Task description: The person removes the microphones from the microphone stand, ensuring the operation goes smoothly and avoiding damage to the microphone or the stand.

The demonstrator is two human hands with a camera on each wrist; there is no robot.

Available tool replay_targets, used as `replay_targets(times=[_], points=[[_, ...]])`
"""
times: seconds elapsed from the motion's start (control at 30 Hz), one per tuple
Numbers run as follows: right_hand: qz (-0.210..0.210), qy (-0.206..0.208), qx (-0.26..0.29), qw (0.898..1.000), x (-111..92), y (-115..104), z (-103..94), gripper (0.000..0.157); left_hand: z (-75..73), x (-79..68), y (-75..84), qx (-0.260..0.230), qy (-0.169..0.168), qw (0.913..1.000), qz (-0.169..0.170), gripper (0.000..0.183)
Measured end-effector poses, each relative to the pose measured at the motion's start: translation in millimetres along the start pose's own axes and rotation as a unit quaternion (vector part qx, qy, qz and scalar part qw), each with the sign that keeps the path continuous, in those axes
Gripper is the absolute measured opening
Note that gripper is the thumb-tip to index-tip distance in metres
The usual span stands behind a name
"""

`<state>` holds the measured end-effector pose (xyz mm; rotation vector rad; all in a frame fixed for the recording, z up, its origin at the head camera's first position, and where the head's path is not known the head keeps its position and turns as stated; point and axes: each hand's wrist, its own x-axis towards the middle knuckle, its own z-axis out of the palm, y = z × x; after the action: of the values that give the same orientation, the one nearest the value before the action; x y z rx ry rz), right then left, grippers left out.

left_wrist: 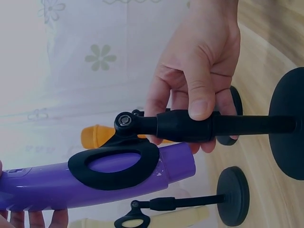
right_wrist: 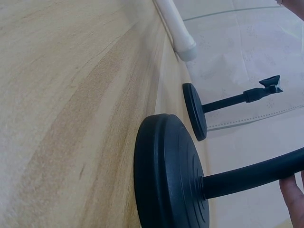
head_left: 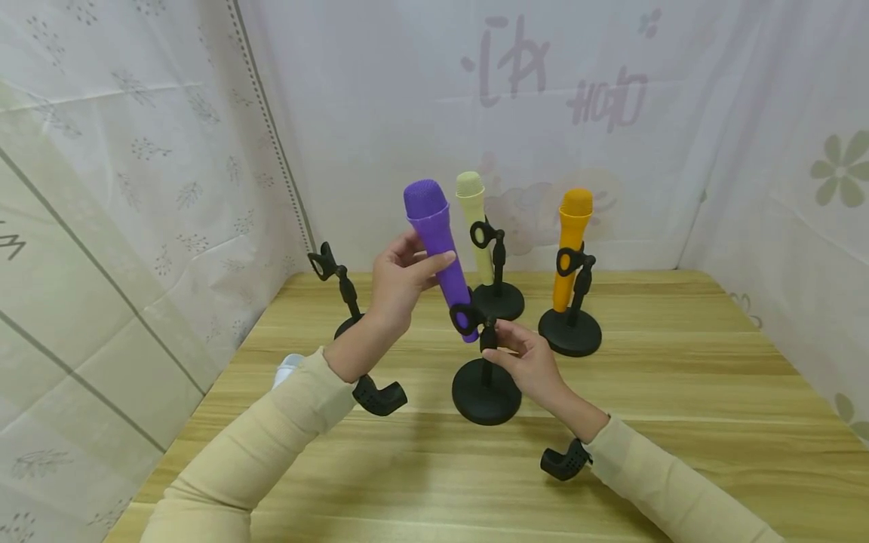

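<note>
My left hand (head_left: 397,283) grips a purple microphone (head_left: 440,241) by its body, thumb across the front, the mic tilted with its head up and to the left. Its lower part passes through the oval clip (left_wrist: 114,166) of a black desktop stand (head_left: 486,394). With thumb and fingers, my right hand (head_left: 532,367) holds that stand by the collar of its post. The stand's round base (right_wrist: 166,175) is on the table in the right wrist view, where only fingertips of the right hand show on the post.
Behind stand a pale yellow microphone (head_left: 470,188) and an orange microphone (head_left: 575,219), each in its own black stand. A stand with a bare clip (head_left: 326,264) is at the left. Near it a white microphone (right_wrist: 175,28) lies on the wooden table (head_left: 645,392), partly behind my left sleeve.
</note>
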<state>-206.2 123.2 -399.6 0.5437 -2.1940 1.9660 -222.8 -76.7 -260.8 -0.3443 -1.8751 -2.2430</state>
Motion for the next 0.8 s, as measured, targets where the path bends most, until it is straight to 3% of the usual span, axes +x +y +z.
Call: replay_targets(times=[0.8], points=[[-0.005, -0.002, -0.003, 1.000, 0.9, 1.5, -0.8, 0.042, -1.8, 4.7, 8.8, -0.007, 0.004, 1.0000, 0.005, 0.040]])
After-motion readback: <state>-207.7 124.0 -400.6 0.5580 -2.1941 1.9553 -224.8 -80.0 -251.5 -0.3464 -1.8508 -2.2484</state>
